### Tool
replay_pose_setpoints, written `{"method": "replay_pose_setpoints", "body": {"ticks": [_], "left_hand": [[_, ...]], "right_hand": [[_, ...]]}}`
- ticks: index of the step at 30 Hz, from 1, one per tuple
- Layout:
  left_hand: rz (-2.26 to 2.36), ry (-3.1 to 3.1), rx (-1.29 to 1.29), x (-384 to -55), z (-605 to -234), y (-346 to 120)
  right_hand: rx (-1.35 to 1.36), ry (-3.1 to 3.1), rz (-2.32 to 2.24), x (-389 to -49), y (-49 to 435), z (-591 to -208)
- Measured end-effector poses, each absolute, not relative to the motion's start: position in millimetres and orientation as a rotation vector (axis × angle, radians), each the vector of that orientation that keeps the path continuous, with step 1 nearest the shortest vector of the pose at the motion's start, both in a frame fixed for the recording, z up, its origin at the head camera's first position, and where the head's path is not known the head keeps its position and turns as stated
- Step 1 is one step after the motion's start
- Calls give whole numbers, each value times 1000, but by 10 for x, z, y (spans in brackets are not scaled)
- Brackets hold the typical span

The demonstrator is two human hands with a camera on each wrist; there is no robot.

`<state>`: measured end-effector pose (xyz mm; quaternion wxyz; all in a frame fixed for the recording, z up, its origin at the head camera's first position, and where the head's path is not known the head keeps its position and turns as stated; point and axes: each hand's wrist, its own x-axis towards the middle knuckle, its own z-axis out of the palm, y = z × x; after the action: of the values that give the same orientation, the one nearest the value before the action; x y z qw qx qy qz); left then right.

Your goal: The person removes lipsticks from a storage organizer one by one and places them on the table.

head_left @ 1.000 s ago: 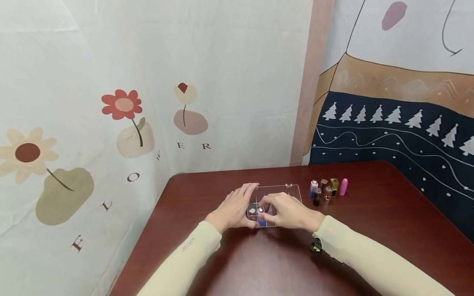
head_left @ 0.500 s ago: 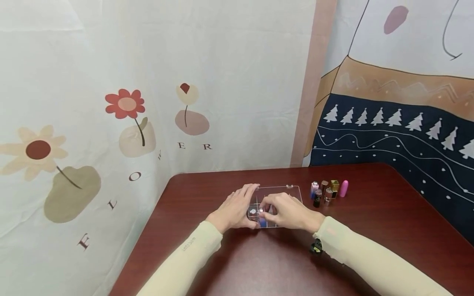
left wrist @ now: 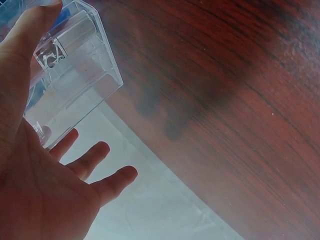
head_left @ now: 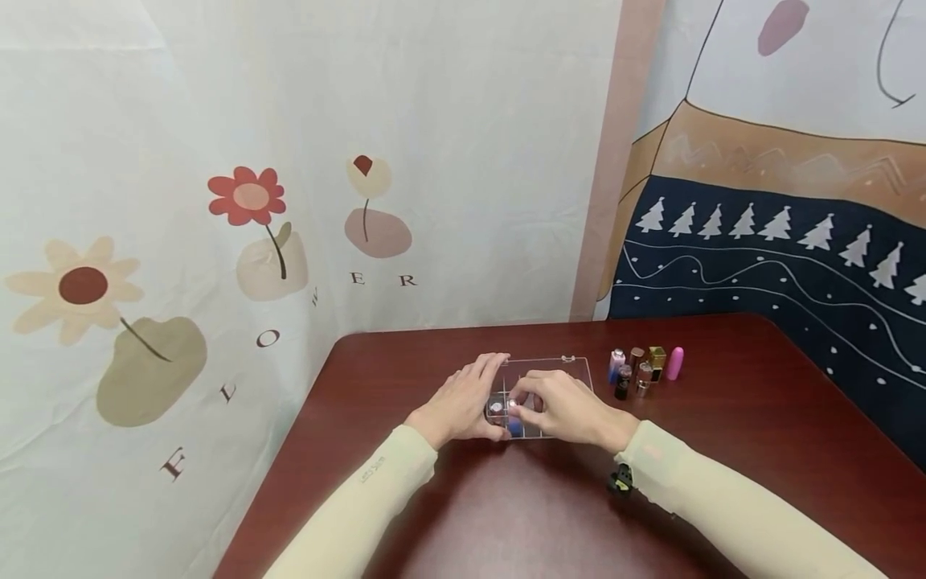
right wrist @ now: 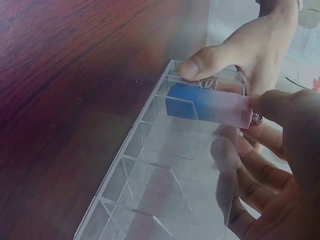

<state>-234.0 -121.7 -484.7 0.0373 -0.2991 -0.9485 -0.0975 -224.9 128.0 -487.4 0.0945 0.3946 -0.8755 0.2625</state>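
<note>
A clear plastic compartment box (right wrist: 125, 157) lies on the table in front of me. My left hand (head_left: 463, 402) holds its left end, thumb on the near side; in the left wrist view several fingertips (left wrist: 90, 157) extend past the box. My right hand (head_left: 567, 408) pinches the top of a blue-to-pink lipstick tube (right wrist: 207, 106), which stands in a compartment near the left end. Beside it, in the end compartment, is a dark tube with a shiny round top (head_left: 495, 408), partly covered by my left hand.
Right of the box stand several lipsticks: a pink-and-blue one (head_left: 616, 366), a black one (head_left: 623, 383), a gold one (head_left: 656, 363) and a bright pink one (head_left: 675, 363). Printed cloth (head_left: 492, 201) hangs behind the dark red table (head_left: 405, 354).
The head view has shifted slightly. My hands stay in nearly the same place on the box and the lipstick.
</note>
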Motion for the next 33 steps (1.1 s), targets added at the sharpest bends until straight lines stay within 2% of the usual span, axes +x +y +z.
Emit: {"method": "replay_pose_setpoints", "body": {"ticks": [33], "left_hand": [[-271,-2917,-912,-2366,-4831,-1199]], "right_hand": [[1059,-2400,832,-2141,1518,-4544]]}}
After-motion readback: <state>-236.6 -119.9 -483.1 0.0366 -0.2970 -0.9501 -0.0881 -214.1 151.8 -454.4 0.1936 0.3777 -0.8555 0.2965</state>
